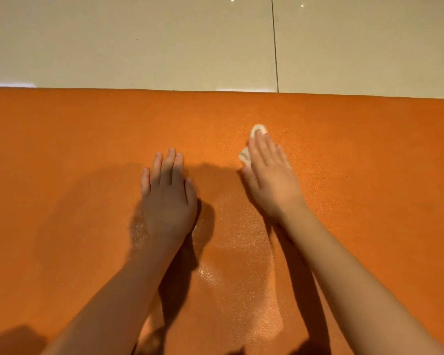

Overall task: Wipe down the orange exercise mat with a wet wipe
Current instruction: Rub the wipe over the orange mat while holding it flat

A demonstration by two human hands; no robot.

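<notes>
The orange exercise mat (62,155) fills the lower three quarters of the view, its far edge running left to right. My right hand (269,172) lies flat with straight fingers on a white wet wipe (257,130), pressing it onto the mat right of centre. Bits of the wipe show past the fingertips and beside the index finger. My left hand (168,193) rests flat on the mat, fingers straight, holding nothing. A shiny damp streak runs on the mat between my forearms.
Beige glossy floor tiles (139,42) lie beyond the mat's far edge, with a dark grout line (274,44) running away from me. The mat continues out of view to the left, right and towards me.
</notes>
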